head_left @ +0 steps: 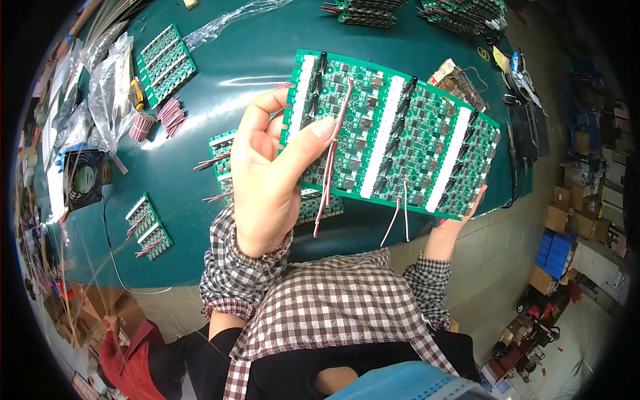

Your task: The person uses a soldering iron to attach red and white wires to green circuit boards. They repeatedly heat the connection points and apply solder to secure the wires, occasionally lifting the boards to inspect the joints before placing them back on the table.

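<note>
A large green circuit board panel (360,133), lined with white strips and black components, is held up tilted above the bench. My left hand (270,167) pinches its left edge, the thumb lying over the face beside red, black and white wires (337,133). At the lower right corner my right hand (460,223) supports the panel; most of its fingers are hidden behind the board. Two short wires (405,207) dangle from the lower edge. Partly covered by my left hand and the panel, another board (223,143) with wires rests on the bench.
The green bench top (233,67) carries a board panel (167,63), wire bundles (171,117), a small board (148,227) and a black fan (85,175). Stacked boards (370,12) stand at the back. A soldering stand (460,80) is at the right, plastic bags (113,87) at the left.
</note>
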The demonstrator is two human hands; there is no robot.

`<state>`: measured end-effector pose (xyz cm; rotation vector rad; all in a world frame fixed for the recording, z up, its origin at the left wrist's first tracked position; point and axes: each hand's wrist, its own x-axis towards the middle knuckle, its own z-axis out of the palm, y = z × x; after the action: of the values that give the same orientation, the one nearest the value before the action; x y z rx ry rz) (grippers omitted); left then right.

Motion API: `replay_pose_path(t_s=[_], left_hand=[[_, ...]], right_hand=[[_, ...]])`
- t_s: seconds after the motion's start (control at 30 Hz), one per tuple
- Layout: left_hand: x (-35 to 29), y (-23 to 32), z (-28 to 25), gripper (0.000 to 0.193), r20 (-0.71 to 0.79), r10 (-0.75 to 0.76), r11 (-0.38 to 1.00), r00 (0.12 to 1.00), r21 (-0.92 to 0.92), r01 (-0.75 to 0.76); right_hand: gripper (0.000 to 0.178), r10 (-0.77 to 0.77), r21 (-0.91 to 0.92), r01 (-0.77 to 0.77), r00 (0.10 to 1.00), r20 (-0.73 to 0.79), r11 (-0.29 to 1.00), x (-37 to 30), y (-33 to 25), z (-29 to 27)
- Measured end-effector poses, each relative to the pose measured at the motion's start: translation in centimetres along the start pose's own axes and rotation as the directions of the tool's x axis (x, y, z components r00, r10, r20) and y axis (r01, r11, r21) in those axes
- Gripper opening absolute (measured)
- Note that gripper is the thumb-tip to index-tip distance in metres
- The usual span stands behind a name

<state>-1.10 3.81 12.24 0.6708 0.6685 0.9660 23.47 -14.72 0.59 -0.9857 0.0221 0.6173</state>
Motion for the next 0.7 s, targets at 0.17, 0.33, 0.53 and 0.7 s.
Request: replay_pose_path(t_s=[0.17, 0.33, 0.53, 0.7], left_hand=[[0.0, -0.1, 0.0, 0.042, 0.007, -0.017, 1.000, 1.000, -0.021, 0.017], [0.1, -0.2, -0.1, 0.042, 0.017, -0.033, 0.999, 0.999, -0.027, 0.033], [0.2, -0.4, -0.3, 0.042, 0.037, -0.046, 0.997, 0.998, -0.052, 0.048], [0.3, -0.3, -0.2, 0.041, 0.038, -0.055, 0.997, 0.998, -0.052, 0.057]], right_hand=[[0.041, 0.003, 0.010, -0.002, 1.000, -0.030, 1.000, -0.1, 0.0, 0.4], [0.039, 0.008, 0.071, -0.010, 1.000, 0.022, 0.997, 0.4, 0.2, -0.6], [0.039, -0.025, -0.031, 0.025, 1.000, 0.005, 0.999, 0.6, 0.2, -1.5], [0.045, -0.065, -0.070, 0.064, 0.998, -0.013, 0.995, 0.3, 0.2, -0.3]])
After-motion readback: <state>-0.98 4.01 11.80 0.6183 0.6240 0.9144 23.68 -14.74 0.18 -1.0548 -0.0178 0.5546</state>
